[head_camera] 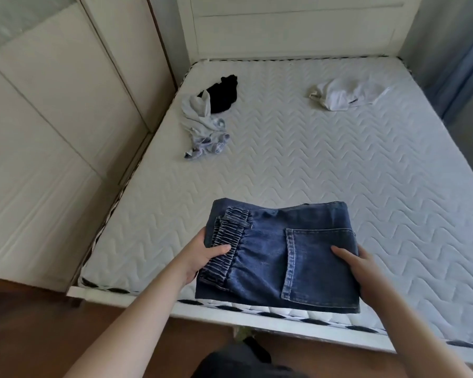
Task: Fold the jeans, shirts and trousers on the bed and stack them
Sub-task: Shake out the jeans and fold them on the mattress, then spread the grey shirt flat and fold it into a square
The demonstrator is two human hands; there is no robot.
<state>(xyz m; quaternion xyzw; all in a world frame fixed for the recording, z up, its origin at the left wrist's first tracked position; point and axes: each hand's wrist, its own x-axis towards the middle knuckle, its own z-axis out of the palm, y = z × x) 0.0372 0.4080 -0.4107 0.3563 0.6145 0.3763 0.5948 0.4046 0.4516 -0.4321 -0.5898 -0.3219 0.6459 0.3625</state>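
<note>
White quilted bed [325, 165] with a wavy stitched pattern is filling most of the head view, sitting between pale panelled wardrobe doors [52, 132] on the left and a white headboard [292, 31] at the far end, with a grey-blue curtain [459, 77] hanging at the right. Brown floor [38, 336] is showing along the near edge of the bed frame.

Close to the near edge, a folded pair of dark blue jeans [279, 257] is being held flat between both hands, its elastic waistband bunching at the left side and a back pocket facing up toward the right. The left hand [200, 257] is gripping the waistband end, thumb lying on top of the denim and fingers tucked out of sight underneath. The right hand [363, 271] is clasping the opposite end in the same way, thumb pressing on the pocket and the other fingers hidden below the fabric. Whether the jeans are resting on the mattress or being lifted just above it cannot be told.

Farther up the bed on the left, a crumpled light grey garment [202, 126] is lying loose, touching a small heap of black clothing [223, 95] just beyond it. Well apart on the right, a rumpled white garment [347, 95] is lying near the headboard end.
</note>
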